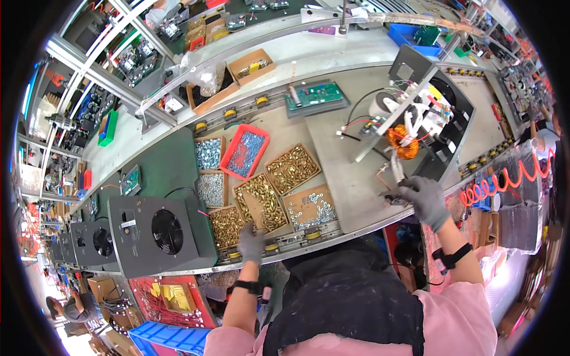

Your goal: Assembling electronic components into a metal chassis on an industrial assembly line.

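My left hand (251, 244), in a grey glove, is at the near edge of the boxes of brass-coloured screws. Its fingers are drawn together between the small screw box (225, 228) and the larger screw box (261, 203); whatever they pinch is too small to make out. On the right, my gloved right hand (426, 202) is closed at the near side of an opened black device housing (460, 113). Dark and metallic parts show at its fingertips, but their kind is unclear. Just beyond it, a copper-wound ring coil (403, 141) hangs among white wires.
A red tray (245, 151) of silvery fasteners and a box of nuts (310, 207) stand between my hands. Behind them lies a green circuit board (317, 96). A black fan panel (153, 234) is at left; a red coiled hose (504, 181) hangs at right.
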